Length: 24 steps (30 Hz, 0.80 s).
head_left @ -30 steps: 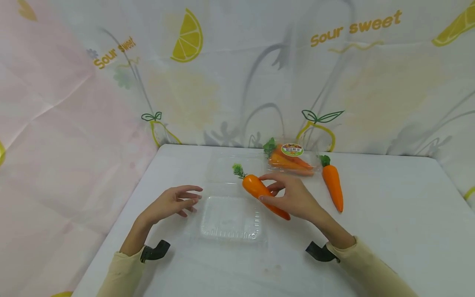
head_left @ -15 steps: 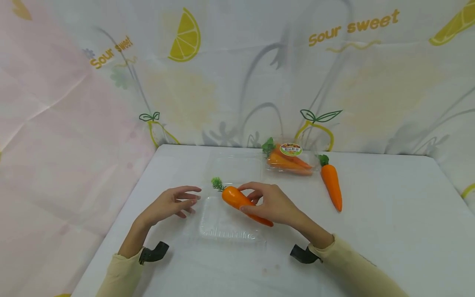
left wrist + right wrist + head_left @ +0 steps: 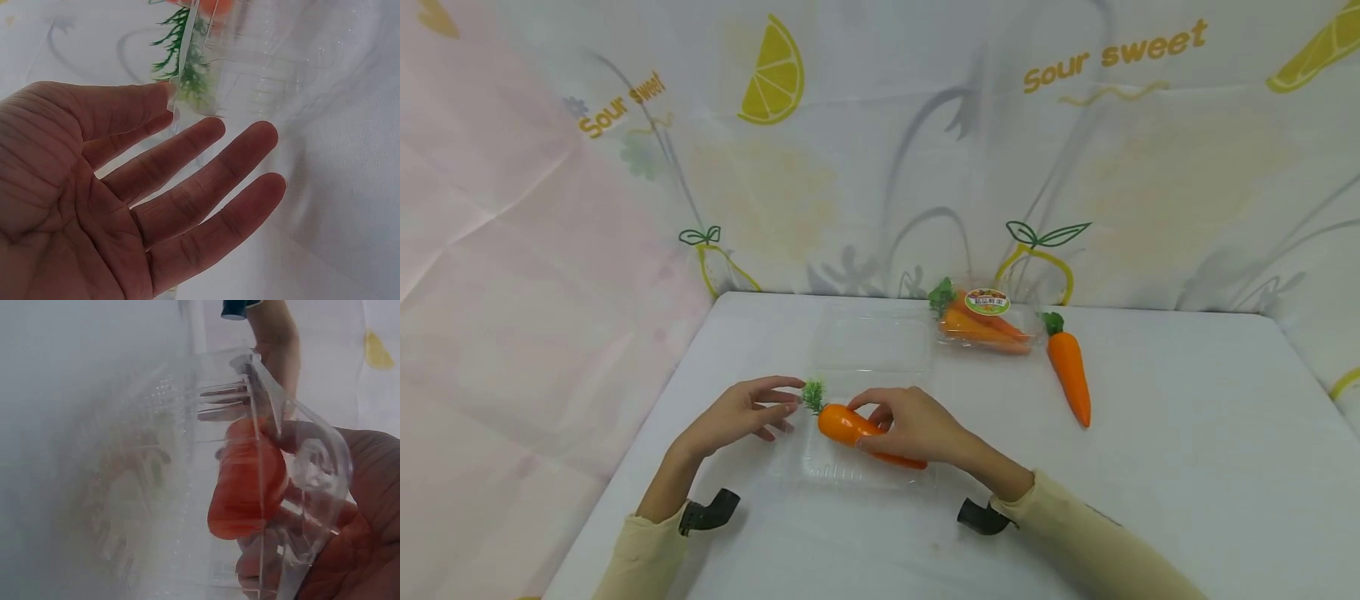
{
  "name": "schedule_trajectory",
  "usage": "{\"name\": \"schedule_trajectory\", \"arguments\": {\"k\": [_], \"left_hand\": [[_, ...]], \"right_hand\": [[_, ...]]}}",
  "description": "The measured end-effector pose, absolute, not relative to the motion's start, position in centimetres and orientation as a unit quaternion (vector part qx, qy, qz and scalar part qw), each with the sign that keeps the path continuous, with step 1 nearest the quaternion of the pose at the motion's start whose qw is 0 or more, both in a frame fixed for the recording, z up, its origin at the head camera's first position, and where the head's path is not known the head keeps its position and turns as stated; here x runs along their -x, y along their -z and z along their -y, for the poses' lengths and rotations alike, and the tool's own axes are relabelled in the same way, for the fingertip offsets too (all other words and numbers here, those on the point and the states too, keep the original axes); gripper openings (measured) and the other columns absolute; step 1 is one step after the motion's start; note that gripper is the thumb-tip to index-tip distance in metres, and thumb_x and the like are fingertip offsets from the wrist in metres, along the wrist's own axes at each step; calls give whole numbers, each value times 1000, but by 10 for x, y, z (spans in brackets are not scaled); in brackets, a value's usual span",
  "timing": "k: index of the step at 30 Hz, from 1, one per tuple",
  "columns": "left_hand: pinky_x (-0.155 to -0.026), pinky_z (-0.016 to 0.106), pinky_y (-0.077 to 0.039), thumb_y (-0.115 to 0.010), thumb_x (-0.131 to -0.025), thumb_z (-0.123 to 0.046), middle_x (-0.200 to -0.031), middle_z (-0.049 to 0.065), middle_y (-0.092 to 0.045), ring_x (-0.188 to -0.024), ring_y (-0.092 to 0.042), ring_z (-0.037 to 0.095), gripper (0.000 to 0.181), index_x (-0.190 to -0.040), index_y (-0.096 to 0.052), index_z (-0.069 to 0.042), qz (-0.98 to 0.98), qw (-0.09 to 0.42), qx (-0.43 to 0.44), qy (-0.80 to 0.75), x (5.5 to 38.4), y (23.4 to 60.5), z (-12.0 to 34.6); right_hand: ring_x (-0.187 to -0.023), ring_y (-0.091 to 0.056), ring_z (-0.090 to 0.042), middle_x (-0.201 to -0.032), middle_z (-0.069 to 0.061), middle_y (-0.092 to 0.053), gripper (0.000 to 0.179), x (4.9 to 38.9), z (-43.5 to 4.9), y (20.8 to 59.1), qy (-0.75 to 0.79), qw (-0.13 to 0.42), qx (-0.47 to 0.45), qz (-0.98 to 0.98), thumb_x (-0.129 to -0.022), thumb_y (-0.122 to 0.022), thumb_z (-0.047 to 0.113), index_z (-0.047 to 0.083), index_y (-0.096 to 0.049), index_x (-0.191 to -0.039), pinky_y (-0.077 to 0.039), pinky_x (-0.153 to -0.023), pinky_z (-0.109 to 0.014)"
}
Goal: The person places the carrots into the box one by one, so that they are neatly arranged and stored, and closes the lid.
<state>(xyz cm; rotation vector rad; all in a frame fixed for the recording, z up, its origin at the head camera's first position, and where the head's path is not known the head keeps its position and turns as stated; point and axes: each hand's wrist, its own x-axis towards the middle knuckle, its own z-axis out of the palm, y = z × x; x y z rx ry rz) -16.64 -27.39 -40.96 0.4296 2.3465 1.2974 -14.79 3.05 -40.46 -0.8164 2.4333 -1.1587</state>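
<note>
1. One white table (image 3: 1165, 500) spreads before us, its back edge against a pale cloth backdrop (image 3: 865, 192) printed with lemons, green leaves and "Sour sweet" lettering; at the left we see the cloth turn pinkish.
2. On the tabletop we see a clear container (image 3: 827, 473), its lid (image 3: 872, 342) laid back toward the cloth.
3. We see the right hand (image 3: 917, 425) pinching an orange carrot (image 3: 842, 423) over the container's base; we cannot tell whether it touches bottom.
4. Beside the container's left edge, we see the left hand (image 3: 741, 417) loosely spread, gripping nothing.
5. Near the back, we see a clear pack of carrots (image 3: 977, 323) and, just right, a loose carrot (image 3: 1070, 379).
</note>
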Motion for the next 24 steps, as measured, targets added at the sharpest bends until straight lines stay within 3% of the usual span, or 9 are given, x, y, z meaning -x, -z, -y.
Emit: {"name": "schedule_trajectory", "arguments": {"k": [7,19,24], "left_hand": [[-69,38,-59,-62,-99,-17,-126,24,-62,-88,-71,28,44,-139,-52,-3,-841,214,-166,-467,167,410,274],[-68,37,-59,-60,-99,-15,-127,25,-61,-88,-71,27,43,-139,-51,-3,-842,213,-175,-464,167,411,275],[-68,37,-59,-62,-99,-17,-127,25,-61,-88,-71,29,44,-139,-52,-3,-843,211,-173,-463,166,410,274]], "right_hand": [[-79,-60,-4,-89,10,-70,35,144,-23,415,374,200,301,-854,-87,-76,24,23,-68,-121,-50,-76,-24],[-76,-58,-4,-90,7,-70,37,137,-18,426,353,191,331,-854,-86,-78,21,19,-68,-121,-49,-70,-21],[-83,-60,-8,-95,6,-70,38,136,-21,423,331,180,324,-868,-87,-76,26,19,-67,-123,-49,-76,-24]]}}
